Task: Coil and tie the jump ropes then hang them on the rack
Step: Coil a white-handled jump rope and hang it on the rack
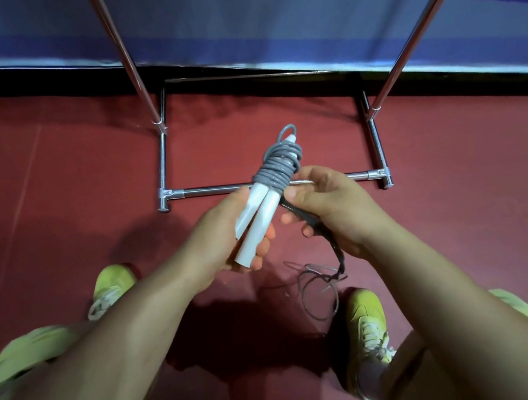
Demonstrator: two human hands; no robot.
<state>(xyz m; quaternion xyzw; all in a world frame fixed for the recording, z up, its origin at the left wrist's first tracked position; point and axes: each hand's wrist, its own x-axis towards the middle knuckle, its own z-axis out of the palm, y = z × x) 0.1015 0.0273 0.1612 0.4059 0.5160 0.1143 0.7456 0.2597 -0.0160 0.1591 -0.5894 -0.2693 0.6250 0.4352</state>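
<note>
My left hand [227,236] grips the two white handles [259,221] of a jump rope, held side by side and tilted up to the right. Its grey cord [279,166] is wound in several turns round the handles' upper ends, with a small loop sticking out at the top. My right hand [330,210] holds a thin dark cord [324,238] that runs through the palm and hangs down to loose loops [318,291] on the floor. The chrome rack [206,191] stands just beyond both hands.
The rack's two uprights [126,59] rise toward the top of the view, and its base frame rests on the red floor [63,183]. A blue banner [260,10] runs behind it. My yellow-green shoes [366,329] are on either side of the loose cord.
</note>
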